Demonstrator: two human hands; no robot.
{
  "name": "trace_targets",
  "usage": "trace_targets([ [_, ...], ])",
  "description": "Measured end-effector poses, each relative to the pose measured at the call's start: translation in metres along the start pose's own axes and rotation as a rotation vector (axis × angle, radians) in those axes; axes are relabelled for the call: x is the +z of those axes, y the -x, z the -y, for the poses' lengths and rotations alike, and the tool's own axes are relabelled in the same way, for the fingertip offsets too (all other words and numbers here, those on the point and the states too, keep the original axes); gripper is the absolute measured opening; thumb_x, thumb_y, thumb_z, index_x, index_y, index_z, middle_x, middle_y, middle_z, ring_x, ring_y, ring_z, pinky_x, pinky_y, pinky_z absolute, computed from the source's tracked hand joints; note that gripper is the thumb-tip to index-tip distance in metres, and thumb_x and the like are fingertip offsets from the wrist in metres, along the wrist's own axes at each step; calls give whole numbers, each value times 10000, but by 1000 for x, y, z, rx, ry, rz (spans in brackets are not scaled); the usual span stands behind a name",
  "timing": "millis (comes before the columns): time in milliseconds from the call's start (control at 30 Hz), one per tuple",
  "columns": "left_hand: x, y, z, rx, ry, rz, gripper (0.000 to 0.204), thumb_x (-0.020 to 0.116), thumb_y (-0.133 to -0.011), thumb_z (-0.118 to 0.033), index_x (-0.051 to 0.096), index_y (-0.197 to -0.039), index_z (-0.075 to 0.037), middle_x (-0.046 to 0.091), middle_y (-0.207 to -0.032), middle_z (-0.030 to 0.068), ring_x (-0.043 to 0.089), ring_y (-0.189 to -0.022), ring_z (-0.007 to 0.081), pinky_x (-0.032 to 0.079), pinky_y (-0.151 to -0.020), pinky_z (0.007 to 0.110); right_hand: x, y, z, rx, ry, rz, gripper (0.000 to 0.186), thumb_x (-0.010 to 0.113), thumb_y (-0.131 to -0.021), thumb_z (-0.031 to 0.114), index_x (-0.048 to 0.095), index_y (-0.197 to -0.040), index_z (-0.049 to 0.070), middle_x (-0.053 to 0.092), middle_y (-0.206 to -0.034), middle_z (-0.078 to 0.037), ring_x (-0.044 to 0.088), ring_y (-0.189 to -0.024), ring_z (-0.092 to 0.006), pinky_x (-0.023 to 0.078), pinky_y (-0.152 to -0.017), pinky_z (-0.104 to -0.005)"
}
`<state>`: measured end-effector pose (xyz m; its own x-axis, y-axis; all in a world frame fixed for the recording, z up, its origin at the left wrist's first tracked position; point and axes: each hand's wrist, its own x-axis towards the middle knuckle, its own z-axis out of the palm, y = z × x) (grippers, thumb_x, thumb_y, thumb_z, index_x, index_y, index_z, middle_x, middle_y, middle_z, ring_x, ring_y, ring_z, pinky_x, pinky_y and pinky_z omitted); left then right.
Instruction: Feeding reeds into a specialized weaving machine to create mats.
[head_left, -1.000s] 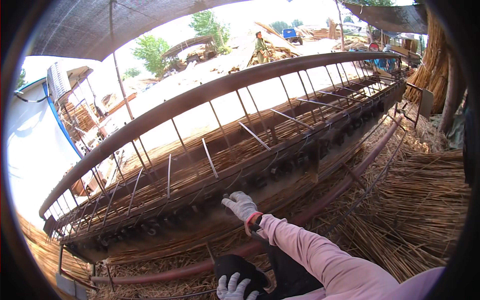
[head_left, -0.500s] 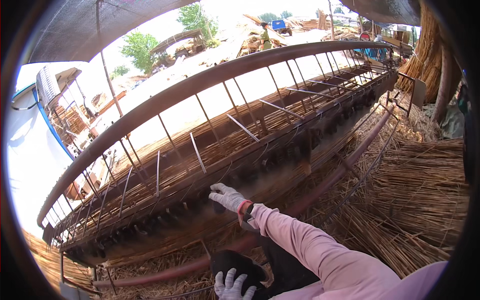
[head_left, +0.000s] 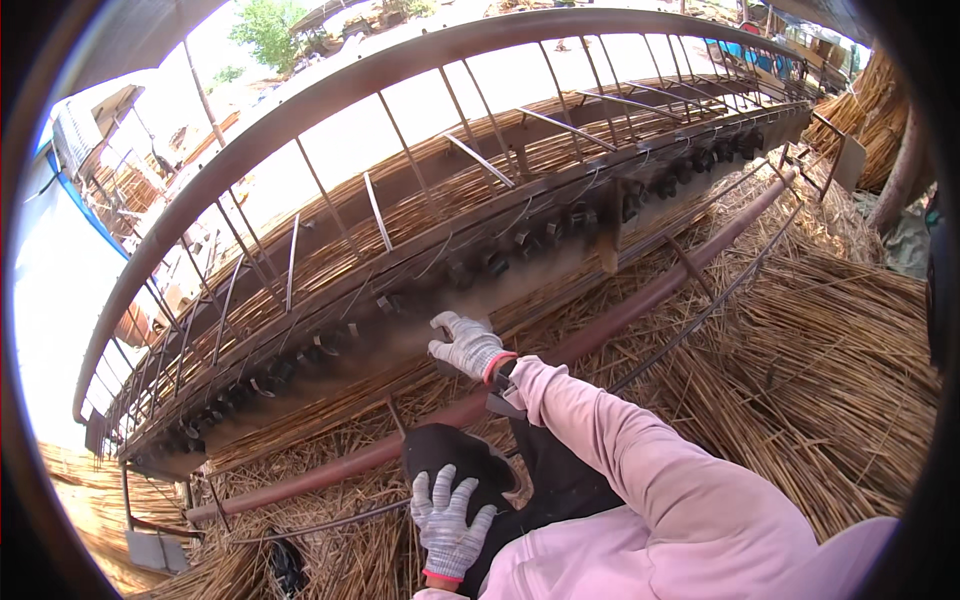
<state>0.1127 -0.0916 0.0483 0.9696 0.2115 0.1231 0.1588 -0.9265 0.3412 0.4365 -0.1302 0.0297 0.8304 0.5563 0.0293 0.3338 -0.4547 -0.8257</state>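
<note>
My right hand [head_left: 468,343], in a grey-white knit glove with a red cuff, reaches out in front of the lower side of a long brown metal reed-weaving frame [head_left: 380,270]. Its fingers are a little bent and apart, and a dark patch under the palm is too shadowed to make out. A row of dark clips or spools [head_left: 525,240] runs along the frame, with dust hanging before it. Reeds [head_left: 330,235] lie lengthwise inside the frame. My left hand [head_left: 450,525], gloved alike, rests with spread fingers on my dark-clad knee [head_left: 450,450].
A reddish pipe [head_left: 590,335] and a thin dark rod cross low, between me and the frame. Loose straw covers the ground. Reed bundles [head_left: 840,380] lie at the right, and taller ones [head_left: 875,130] stand behind. A wooden post [head_left: 897,185] stands at far right.
The view has tipped downward, so the frame sits higher in the picture. My right hand has drawn slightly back from the row of clips. More of my left hand shows on the knee.
</note>
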Motion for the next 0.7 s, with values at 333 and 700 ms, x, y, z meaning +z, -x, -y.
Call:
trace_targets([
  [333,2,1,4,31,-6,-25,496,843,-732,-363,721,-1175,-175,525,-1449,81,324,-1441,412,272,-1167,579,-39,25,-12,-37,387,556,631,689,-872,518,658,-1299,54,680,-1270,-198,619,-1213,-372,467,-1039,-439],
  [700,1,1,0,25,3,3,535,866,-699,-316,713,-1188,-164,515,-1463,107,299,-1458,433,259,-1181,584,-85,84,-40,-13,260,474,577,677,-889,507,678,-1298,100,645,-1341,-181,582,-1271,-361,431,-1090,-433],
])
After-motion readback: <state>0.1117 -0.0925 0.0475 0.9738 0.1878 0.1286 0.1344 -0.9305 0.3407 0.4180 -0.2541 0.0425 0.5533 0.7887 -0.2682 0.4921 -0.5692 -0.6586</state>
